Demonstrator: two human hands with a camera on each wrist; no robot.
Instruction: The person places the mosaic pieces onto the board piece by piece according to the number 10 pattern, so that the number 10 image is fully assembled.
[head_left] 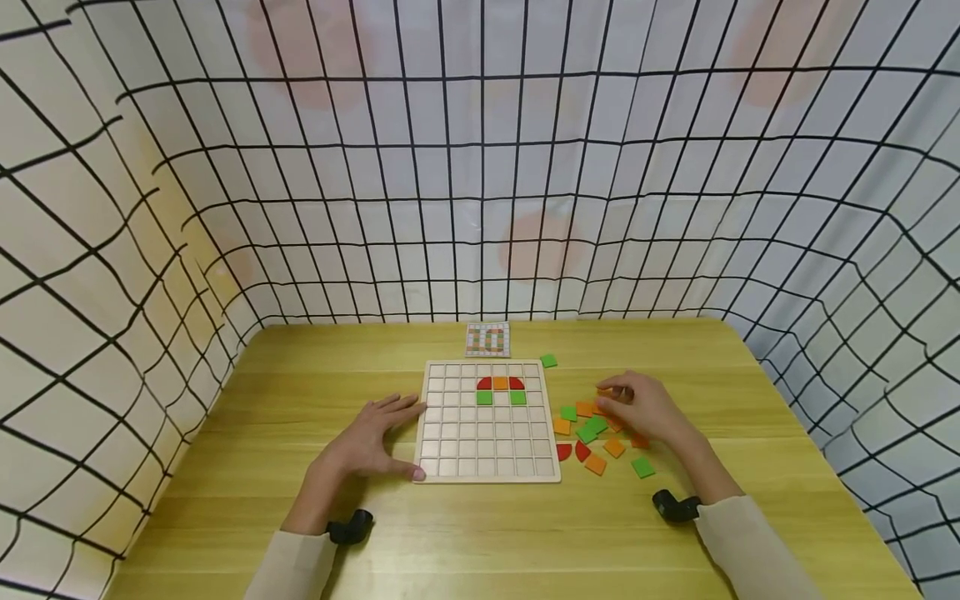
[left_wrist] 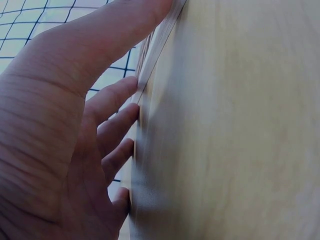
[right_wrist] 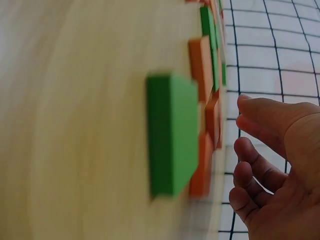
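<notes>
A pale square grid board (head_left: pixel 457 442) lies on the table. In its upper part are two red quarter-round tiles (head_left: pixel 484 384), an orange square tile (head_left: pixel 500 383) and two green square tiles (head_left: pixel 484 397). My left hand (head_left: pixel 375 435) rests at the board's left edge, fingers spread and straight, thumb near the lower corner. On the right my right hand (head_left: pixel 641 406) is over a loose pile of orange tiles (head_left: pixel 596 463), green tiles (head_left: pixel 642 467) and red tiles (head_left: pixel 564 452). Orange shows between its thumb and forefinger, but whether that tile is pinched or lies below is unclear.
Behind the board lies a small printed pattern card (head_left: pixel 487 340). A single green tile (head_left: pixel 549 360) is near the board's upper right corner. Black netting (head_left: pixel 480 242) over white walls surrounds the wooden table (head_left: pixel 480 533) at the back and sides.
</notes>
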